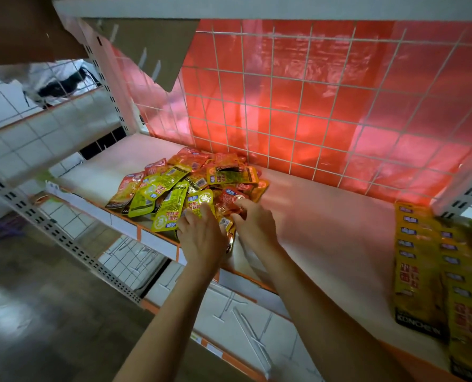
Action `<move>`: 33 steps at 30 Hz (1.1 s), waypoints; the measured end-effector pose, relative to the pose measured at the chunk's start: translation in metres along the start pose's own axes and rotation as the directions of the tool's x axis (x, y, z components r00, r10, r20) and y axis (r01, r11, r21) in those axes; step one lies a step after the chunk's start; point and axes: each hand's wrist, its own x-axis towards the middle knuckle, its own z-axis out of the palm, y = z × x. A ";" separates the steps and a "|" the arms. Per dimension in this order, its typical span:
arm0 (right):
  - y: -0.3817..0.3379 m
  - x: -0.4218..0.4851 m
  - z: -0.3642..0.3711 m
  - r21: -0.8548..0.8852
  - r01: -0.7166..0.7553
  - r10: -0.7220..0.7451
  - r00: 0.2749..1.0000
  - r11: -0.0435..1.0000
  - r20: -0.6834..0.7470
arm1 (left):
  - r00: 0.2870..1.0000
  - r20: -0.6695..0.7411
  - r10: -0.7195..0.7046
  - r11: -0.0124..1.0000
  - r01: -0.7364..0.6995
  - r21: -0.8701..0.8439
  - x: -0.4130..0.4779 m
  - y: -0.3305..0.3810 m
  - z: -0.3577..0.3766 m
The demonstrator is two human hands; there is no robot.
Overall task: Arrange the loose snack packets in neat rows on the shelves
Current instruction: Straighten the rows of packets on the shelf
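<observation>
White wire grid [303, 81] before red sheet [339, 59], cardboard flap [146, 42] upper left.

We get red glow thru the wire grid [312, 106] — brightest at its lower middle, tinting the shelf [325, 216] below pink. Left of the grid the floor's [36, 299] blurred; lines bow, wide-angle.

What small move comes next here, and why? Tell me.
Probably lift a few yellow packets off the near edge of the loose pile, where the left hand and right hand rest. The pile is mixed red and yellow, while neat yellow rows stand far right, bare shelf between.
</observation>
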 end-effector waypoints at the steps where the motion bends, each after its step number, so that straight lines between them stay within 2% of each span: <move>1: 0.000 0.000 0.002 -0.005 0.004 -0.004 1.000 1.000 -0.006 | 1.000 -0.009 0.019 1.000 -0.019 0.005 0.001 -0.001 0.001; 4: 0.002 -0.002 0.005 0.031 0.004 -0.002 0.999 1.000 -0.046 | 0.993 -0.026 0.117 0.992 -0.118 -0.036 0.002 0.001 0.005; 7: 0.001 -0.002 0.006 0.054 -0.009 0.012 0.998 0.998 -0.058 | 0.978 -0.076 0.194 0.968 -0.203 -0.149 0.000 0.006 0.006; 11: 0.000 0.001 0.003 0.101 -0.043 0.046 0.999 0.994 -0.025 | 0.978 -0.141 0.156 0.908 -0.199 -0.369 -0.001 0.008 0.002; 13: 0.001 0.000 0.001 0.190 -0.070 0.087 0.993 0.979 -0.082 | 0.982 -0.144 0.121 0.872 -0.174 -0.458 0.001 0.007 0.000; 17: 0.009 -0.001 -0.010 0.354 -0.107 0.187 0.961 0.929 -0.201 | 0.967 -0.217 0.134 0.774 -0.239 -0.586 0.003 0.005 -0.004; 19: 0.016 -0.002 -0.021 0.374 -0.105 0.209 0.946 0.921 -0.249 | 0.984 -0.146 0.107 0.701 -0.178 -0.691 0.004 0.007 -0.005; 22: 0.032 -0.005 -0.041 0.396 -0.097 0.231 0.923 0.913 -0.307 | 0.999 0.018 0.048 0.487 -0.008 -0.874 0.003 0.014 -0.007; 27: 0.061 -0.014 -0.079 0.386 -0.087 0.254 0.878 0.918 -0.405 | 0.949 0.259 0.179 0.157 0.232 -0.960 -0.004 0.040 -0.002; 29: 0.073 -0.020 -0.093 0.387 -0.093 0.272 0.857 0.917 -0.438 | 0.912 0.305 0.273 0.115 0.284 -0.952 -0.007 0.052 0.002; 33: 0.097 -0.035 -0.118 0.384 -0.097 0.290 0.825 0.918 -0.485 | 0.829 0.389 0.401 0.161 0.354 -0.921 -0.017 0.081 0.009</move>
